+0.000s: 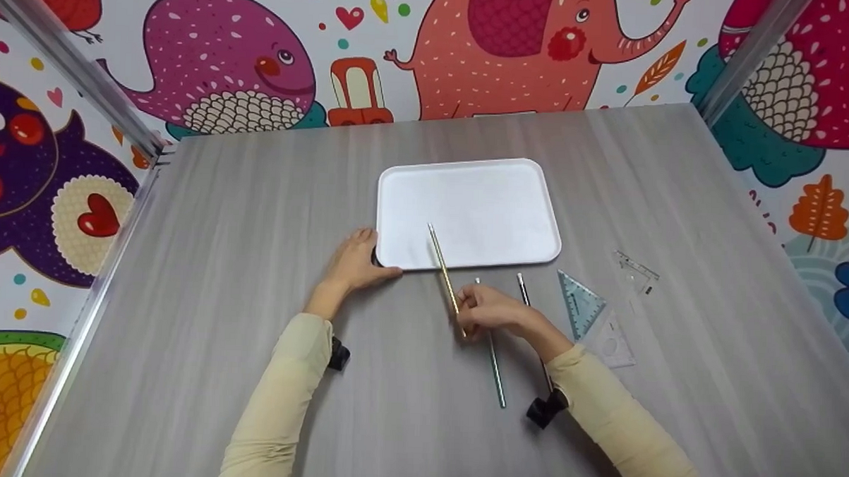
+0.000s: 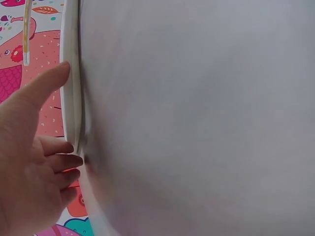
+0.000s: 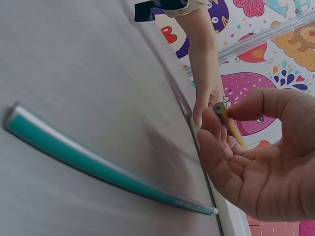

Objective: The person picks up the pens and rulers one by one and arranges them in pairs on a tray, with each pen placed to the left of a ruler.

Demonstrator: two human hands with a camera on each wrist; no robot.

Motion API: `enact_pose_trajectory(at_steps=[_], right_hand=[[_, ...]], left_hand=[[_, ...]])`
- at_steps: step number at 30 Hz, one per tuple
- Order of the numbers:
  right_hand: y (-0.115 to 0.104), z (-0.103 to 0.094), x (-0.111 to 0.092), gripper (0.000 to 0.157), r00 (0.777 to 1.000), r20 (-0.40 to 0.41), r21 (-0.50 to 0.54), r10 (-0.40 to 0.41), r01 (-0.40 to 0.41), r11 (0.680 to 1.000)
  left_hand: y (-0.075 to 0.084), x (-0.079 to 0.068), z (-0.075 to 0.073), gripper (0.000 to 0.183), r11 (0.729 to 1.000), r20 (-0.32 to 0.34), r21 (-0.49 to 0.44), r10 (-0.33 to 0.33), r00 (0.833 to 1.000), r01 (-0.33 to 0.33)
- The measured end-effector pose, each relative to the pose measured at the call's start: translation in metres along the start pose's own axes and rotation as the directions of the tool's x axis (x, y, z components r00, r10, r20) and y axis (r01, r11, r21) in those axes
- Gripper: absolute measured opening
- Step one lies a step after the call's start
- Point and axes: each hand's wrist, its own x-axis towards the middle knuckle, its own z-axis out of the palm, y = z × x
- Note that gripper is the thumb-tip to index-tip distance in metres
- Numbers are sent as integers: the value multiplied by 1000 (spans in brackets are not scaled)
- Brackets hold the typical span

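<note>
A white rectangular tray [image 1: 468, 205] lies on the table. My left hand [image 1: 353, 264] rests against its near left corner, thumb along the front edge and fingers by the left side; in the left wrist view the thumb [image 2: 54, 79] touches the rim. Between thumb and fingers, my right hand [image 1: 491, 310] pinches a yellow pencil [image 1: 442, 262] near its lower end. This pencil slants up over the tray's front edge. Below the right hand lies a green pencil [image 1: 495, 368], partly covered by it. A dark pencil [image 1: 524, 290] lies to the right, partly hidden under the right forearm.
Right of the pencils lie a bluish triangular set square [image 1: 582, 305], a clear set square [image 1: 611, 342] and a small clear plastic measuring piece [image 1: 637, 269]. Patterned walls [image 1: 365, 24] stand behind the table [image 1: 221, 210] and at both sides.
</note>
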Motion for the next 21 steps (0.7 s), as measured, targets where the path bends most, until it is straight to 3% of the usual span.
enact_pose_trajectory(at_steps=[10, 21], right_hand=[[-12, -5, 16, 15, 999, -22, -6, 33, -33, 999], [-25, -4, 39, 14, 998, -29, 38, 58, -57, 998]], left_hand=[[-1, 1, 0, 92, 1000, 26, -14, -26, 999, 26], [-1, 1, 1, 91, 1000, -13, 3, 11, 1000, -11]])
